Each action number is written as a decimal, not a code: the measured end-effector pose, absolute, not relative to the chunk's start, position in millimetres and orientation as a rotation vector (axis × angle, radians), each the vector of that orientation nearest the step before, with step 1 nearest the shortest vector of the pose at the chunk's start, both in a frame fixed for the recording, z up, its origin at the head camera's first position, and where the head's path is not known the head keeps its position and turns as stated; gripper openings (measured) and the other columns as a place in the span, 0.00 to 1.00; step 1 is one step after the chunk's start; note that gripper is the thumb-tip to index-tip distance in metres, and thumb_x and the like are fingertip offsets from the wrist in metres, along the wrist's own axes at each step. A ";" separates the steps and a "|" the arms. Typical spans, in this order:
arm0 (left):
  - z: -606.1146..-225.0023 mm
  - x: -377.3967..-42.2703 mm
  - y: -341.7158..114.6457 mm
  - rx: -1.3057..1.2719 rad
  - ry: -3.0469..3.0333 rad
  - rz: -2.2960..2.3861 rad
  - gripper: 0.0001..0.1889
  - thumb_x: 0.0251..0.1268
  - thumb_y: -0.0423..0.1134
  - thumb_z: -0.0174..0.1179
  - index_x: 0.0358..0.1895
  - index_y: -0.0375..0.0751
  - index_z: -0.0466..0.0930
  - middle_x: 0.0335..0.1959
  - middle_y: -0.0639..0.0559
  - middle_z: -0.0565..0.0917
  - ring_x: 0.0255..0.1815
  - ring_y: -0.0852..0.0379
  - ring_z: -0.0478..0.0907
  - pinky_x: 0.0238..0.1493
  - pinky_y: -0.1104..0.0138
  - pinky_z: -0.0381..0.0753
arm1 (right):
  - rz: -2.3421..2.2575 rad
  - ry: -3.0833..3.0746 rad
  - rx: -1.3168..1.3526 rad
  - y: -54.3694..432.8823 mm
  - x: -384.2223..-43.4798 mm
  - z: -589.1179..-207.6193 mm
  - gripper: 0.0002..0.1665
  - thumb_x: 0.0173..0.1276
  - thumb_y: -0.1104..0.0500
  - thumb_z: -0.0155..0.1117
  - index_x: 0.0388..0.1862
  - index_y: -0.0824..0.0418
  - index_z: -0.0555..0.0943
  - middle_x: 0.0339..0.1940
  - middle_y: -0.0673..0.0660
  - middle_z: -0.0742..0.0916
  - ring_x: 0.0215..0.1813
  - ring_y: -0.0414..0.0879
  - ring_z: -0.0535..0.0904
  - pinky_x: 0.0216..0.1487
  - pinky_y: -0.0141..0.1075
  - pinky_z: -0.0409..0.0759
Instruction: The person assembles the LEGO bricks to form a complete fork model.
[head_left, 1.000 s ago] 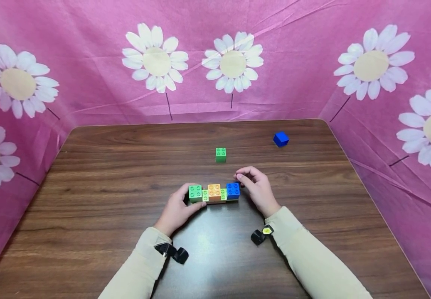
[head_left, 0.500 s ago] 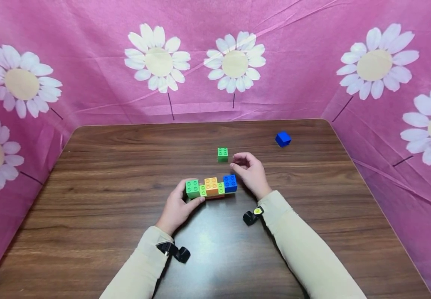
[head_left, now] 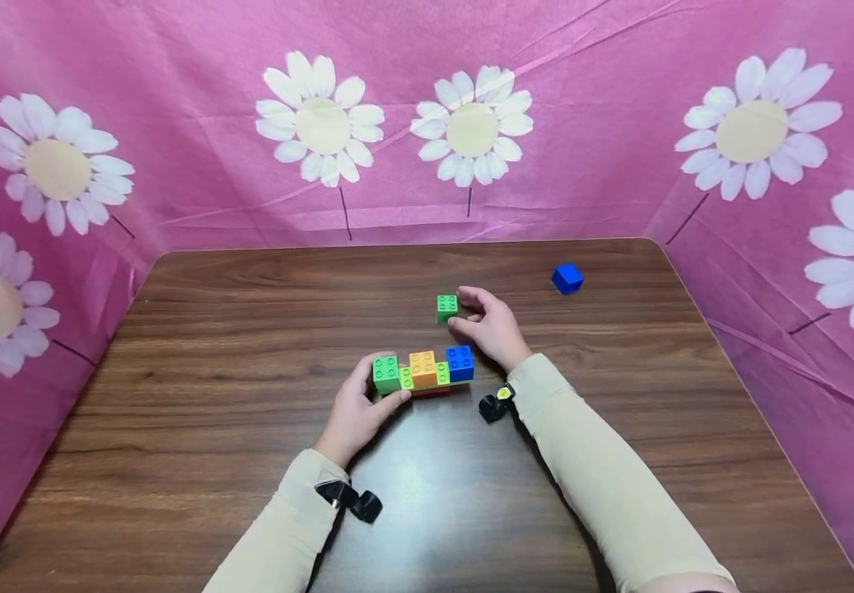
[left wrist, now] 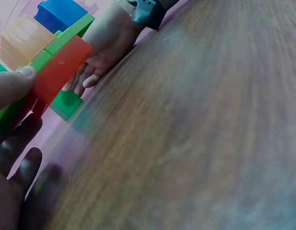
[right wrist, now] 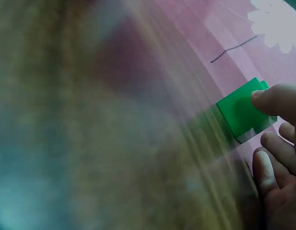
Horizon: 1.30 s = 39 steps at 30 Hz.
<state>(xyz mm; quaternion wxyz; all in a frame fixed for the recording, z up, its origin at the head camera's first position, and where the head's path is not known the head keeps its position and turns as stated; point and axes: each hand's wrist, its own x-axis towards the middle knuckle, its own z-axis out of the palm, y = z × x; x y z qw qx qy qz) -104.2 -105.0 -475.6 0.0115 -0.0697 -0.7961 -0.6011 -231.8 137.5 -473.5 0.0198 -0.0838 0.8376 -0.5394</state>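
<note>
My left hand (head_left: 352, 413) grips the left end of a row of joined toy building bricks (head_left: 422, 371), thumb in front and fingers behind. Green, lime, orange, lime and blue bricks show from left to right; underneath, a red brick (left wrist: 61, 69) appears in the left wrist view. The row looks tilted and raised off the table. A loose green brick (head_left: 447, 309) stands studs up behind it. At that brick's right side is my right hand (head_left: 497, 331), thumb and index finger spread apart. In the right wrist view the thumb overlaps the green brick (right wrist: 243, 112); contact is unclear.
A loose blue brick (head_left: 567, 278) lies near the back right of the brown wooden table (head_left: 212, 354). Pink cloth (head_left: 582, 107) printed with white flowers surrounds the table's back and sides.
My right hand has moved away from the row's blue end, back to the loose green brick. My left hand has kept its hold; the row has risen and tilted slightly.
</note>
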 end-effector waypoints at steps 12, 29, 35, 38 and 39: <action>-476.8 -103.9 -101.4 -0.216 -2.365 -2.019 0.27 0.58 0.29 0.72 0.61 0.40 0.72 0.53 0.44 0.85 0.51 0.54 0.81 0.53 0.66 0.80 | -1.587 2.675 -0.260 137.9 -225.7 -474.3 0.25 0.63 0.59 0.75 0.59 0.59 0.81 0.49 0.58 0.88 0.44 0.49 0.82 0.47 0.39 0.80; -469.2 -109.3 -105.2 -0.094 -2.243 -2.010 0.28 0.60 0.33 0.72 0.61 0.39 0.69 0.50 0.43 0.86 0.45 0.58 0.81 0.41 0.72 0.79 | -1.598 2.668 -0.332 136.0 -191.3 -472.2 0.24 0.62 0.66 0.72 0.59 0.60 0.81 0.50 0.60 0.87 0.47 0.52 0.82 0.53 0.46 0.80; -467.9 -112.3 -102.5 -0.080 -2.218 -2.020 0.27 0.61 0.33 0.72 0.60 0.38 0.69 0.50 0.42 0.86 0.47 0.57 0.82 0.46 0.72 0.80 | -1.587 2.693 -0.359 133.8 -180.6 -475.3 0.23 0.60 0.64 0.75 0.55 0.61 0.83 0.45 0.57 0.88 0.45 0.50 0.82 0.51 0.43 0.81; -467.7 -115.1 -99.9 -0.088 -2.177 -2.035 0.27 0.60 0.31 0.71 0.60 0.37 0.68 0.52 0.43 0.85 0.49 0.57 0.82 0.49 0.71 0.81 | -1.587 2.693 -0.366 131.6 -173.8 -474.7 0.21 0.59 0.61 0.77 0.52 0.60 0.84 0.43 0.55 0.88 0.44 0.48 0.82 0.49 0.41 0.80; -468.0 -116.2 -99.0 -0.091 -2.158 -2.045 0.27 0.60 0.30 0.71 0.60 0.36 0.68 0.53 0.42 0.84 0.49 0.57 0.82 0.49 0.71 0.81 | -1.589 2.687 -0.367 130.9 -171.5 -474.5 0.21 0.59 0.60 0.78 0.51 0.59 0.84 0.42 0.54 0.88 0.43 0.48 0.82 0.49 0.40 0.80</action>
